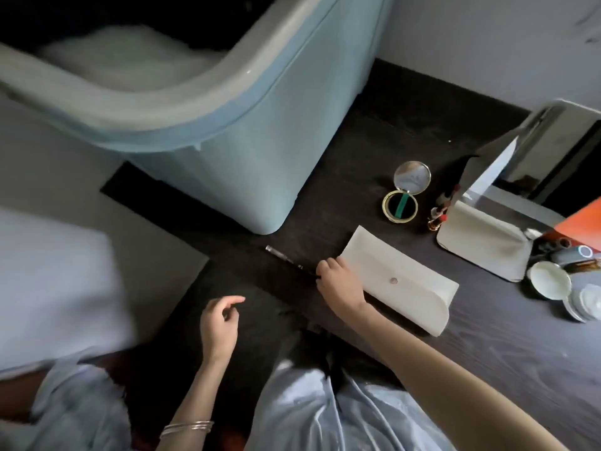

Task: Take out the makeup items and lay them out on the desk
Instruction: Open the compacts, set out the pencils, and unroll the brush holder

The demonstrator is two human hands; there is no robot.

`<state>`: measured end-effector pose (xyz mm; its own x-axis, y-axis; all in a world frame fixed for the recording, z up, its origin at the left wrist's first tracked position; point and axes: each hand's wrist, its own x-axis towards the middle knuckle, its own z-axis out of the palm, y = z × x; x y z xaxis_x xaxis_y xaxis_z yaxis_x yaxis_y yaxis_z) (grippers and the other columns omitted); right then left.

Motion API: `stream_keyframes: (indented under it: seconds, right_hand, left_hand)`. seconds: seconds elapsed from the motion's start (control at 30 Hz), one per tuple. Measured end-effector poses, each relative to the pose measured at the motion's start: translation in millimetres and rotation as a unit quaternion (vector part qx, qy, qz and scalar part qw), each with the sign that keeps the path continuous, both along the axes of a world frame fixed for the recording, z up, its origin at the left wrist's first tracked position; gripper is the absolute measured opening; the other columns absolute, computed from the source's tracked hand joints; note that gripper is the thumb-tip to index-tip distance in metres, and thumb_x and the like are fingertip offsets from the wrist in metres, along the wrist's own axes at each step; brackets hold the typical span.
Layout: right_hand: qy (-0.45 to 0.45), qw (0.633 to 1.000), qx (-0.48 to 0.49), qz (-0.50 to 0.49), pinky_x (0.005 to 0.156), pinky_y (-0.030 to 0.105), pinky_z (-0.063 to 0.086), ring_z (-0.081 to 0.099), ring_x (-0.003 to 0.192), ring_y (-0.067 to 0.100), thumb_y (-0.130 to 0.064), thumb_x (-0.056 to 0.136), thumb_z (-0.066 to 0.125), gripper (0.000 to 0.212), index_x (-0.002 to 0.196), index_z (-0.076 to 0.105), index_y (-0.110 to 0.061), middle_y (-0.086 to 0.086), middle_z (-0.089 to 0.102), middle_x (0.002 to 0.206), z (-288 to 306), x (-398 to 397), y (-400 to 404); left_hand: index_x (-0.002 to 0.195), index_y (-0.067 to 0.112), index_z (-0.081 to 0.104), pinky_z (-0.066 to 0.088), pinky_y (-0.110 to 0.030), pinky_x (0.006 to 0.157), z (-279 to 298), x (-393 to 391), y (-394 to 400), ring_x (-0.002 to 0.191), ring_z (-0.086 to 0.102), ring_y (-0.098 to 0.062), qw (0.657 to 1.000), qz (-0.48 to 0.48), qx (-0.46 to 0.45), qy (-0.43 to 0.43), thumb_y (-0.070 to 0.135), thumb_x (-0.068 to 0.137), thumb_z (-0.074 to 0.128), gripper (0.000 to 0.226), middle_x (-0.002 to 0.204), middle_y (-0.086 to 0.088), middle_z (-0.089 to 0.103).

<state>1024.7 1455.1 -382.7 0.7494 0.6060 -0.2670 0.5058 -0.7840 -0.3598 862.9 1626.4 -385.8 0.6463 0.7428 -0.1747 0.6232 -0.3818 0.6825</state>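
A white pouch (403, 281) with a snap button lies flat on the dark desk (487, 359). My right hand (338, 281) rests by the pouch's left end and pinches the end of a thin dark makeup pencil (286, 260) that lies on the desk pointing up-left. My left hand (219, 323) hovers lower left, fingers loosely curled, holding nothing. An open gold compact (405, 193) with a round mirror lid stands further back. A gold and red lipstick (437, 219) stands beside a standing mirror (507, 177).
A light blue armchair (227, 125) stands close to the desk's far left side. White dishes and small jars (559, 281) crowd the right edge, with an orange box (582, 226) behind them. A white bed (48, 288) is at left.
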Motion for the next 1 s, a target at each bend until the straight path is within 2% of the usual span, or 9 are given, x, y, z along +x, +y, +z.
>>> stream_keyframes:
  seconds: [0.17,0.23,0.33,0.43,0.53,0.7,0.77,0.87,1.0]
  right_hand:
    - [0.102,0.992,0.067,0.018,0.074,0.03,0.041,0.058,0.094,0.025,-0.018,0.089,0.055,0.015,0.101,0.059,-0.009,0.008,0.06,0.103,17.2,3.9,-5.3]
    - [0.116,0.989,0.076,0.054,0.077,0.031,0.043,0.059,0.092,0.027,-0.015,0.088,0.058,0.015,0.099,0.06,-0.006,0.01,0.061,0.099,26.2,-1.5,-10.3]
    - [0.111,0.985,0.085,0.105,0.078,0.03,0.042,0.057,0.091,0.024,-0.014,0.088,0.058,0.016,0.101,0.061,-0.006,0.009,0.06,0.098,40.5,-12.6,-22.5]
    - [0.127,0.979,0.076,0.138,0.076,0.026,0.041,0.056,0.09,0.02,-0.015,0.088,0.06,0.014,0.101,0.061,-0.009,0.006,0.059,0.098,46.0,-21.0,-33.4]
    - [0.16,0.971,0.076,0.163,0.075,0.023,0.042,0.057,0.086,0.018,-0.01,0.087,0.062,0.011,0.098,0.063,-0.009,0.004,0.057,0.097,50.9,-31.5,-37.6]
    - [0.181,0.957,0.098,0.203,0.068,0.012,0.037,0.053,0.081,0.012,-0.007,0.086,0.063,0.011,0.096,0.066,-0.007,-0.001,0.053,0.092,53.8,-53.5,-33.8]
    - [0.193,0.953,0.098,0.214,0.07,0.011,0.038,0.054,0.082,0.011,-0.009,0.087,0.062,0.011,0.097,0.066,-0.007,-0.001,0.053,0.093,51.6,-65.5,-29.4]
    - [0.21,0.945,0.094,0.232,0.077,0.023,0.046,0.058,0.085,0.015,-0.009,0.086,0.063,0.011,0.097,0.066,-0.007,0.006,0.059,0.096,43.8,-93.3,-20.6]
    - [0.216,0.948,0.097,0.212,0.085,0.03,0.05,0.06,0.091,0.019,-0.008,0.084,0.066,0.015,0.098,0.067,-0.006,0.008,0.062,0.101,14.6,-131.9,-10.9]
  left_hand:
    - [0.092,0.01,0.071,0.042,-0.005,0.075,15.8,-7.9,-27.9,0.08,0.062,-0.011,0.998,0.009,-0.026,-0.058,-0.011,0.081,0.061,0.026,0.09,0.0,0.065]
    - [0.102,0.012,0.068,0.045,-0.009,0.075,26.9,-0.3,-42.3,0.079,0.059,-0.009,0.997,-0.007,-0.021,-0.077,-0.009,0.08,0.062,0.031,0.095,0.001,0.059]
    - [0.12,0.015,0.06,0.042,-0.02,0.087,34.1,7.0,-58.9,0.099,0.05,-0.013,0.995,-0.039,0.05,-0.072,0.001,0.077,0.071,0.047,0.114,-0.004,0.049]
    - [0.116,0.019,0.064,0.037,-0.029,0.093,38.1,-0.7,-75.9,0.108,0.045,-0.026,0.995,-0.025,0.099,-0.024,0.01,0.073,0.077,0.046,0.123,-0.01,0.048]
    - [0.1,0.014,0.07,0.041,-0.029,0.087,39.5,-23.9,-86.0,0.105,0.05,-0.029,0.992,0.009,0.124,-0.036,0.007,0.071,0.078,0.031,0.118,-0.011,0.053]
    - [0.085,0.015,0.071,0.051,-0.031,0.072,44.1,-69.4,-85.7,0.077,0.061,-0.016,0.991,0.017,0.132,-0.02,0.008,0.074,0.076,0.014,0.083,0.0,0.065]
    - [0.086,0.017,0.072,0.047,-0.029,0.069,42.9,-86.1,-83.9,0.079,0.062,-0.019,0.987,0.008,0.157,0.024,0.013,0.075,0.076,0.012,0.083,0.0,0.067]
    - [0.085,0.021,0.072,0.045,-0.034,0.071,35.4,-107.2,-88.5,0.081,0.062,-0.021,0.973,-0.049,0.212,0.084,0.023,0.074,0.077,0.013,0.081,0.004,0.068]
    - [0.106,0.023,0.066,0.037,-0.032,0.087,2.6,-136.7,-91.8,0.101,0.058,-0.017,0.975,-0.074,0.157,0.139,0.03,0.09,0.058,0.019,0.101,0.006,0.066]
